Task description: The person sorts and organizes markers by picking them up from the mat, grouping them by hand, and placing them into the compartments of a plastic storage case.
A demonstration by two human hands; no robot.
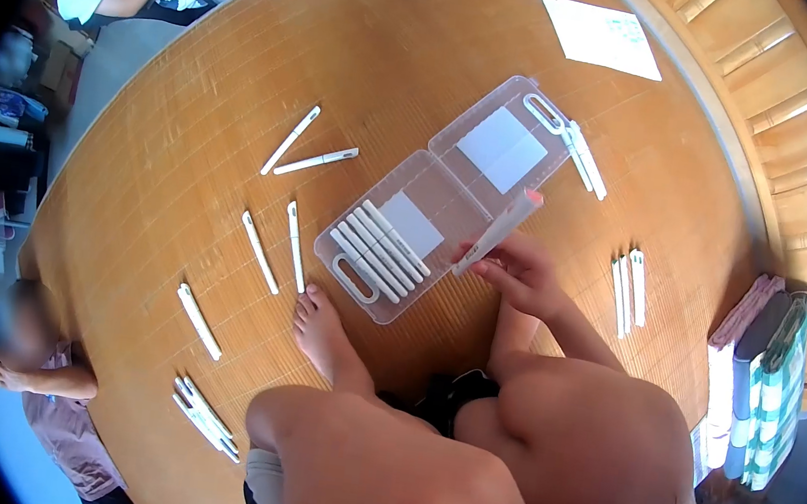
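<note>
Across the broad wooden surface point(415, 72), an open clear case point(471, 198) stretches from seven to one o'clock. The right hand point(524, 275) is beside it, its fingers closed on a white pen point(500, 232) — low on the barrel, pink end toward one o'clock, gripped part partly hidden. White markers point(381, 249) fill the seven-o'clock half. The left hand's fingers — out of view — I cannot tell.

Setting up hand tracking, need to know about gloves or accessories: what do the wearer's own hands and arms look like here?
Only the right hand shows: bare, no glove. The right forearm has no sleeve, watch or bracelet on its visible part. Rings or small markings can't be made out. The left hand isn't in view.
</note>
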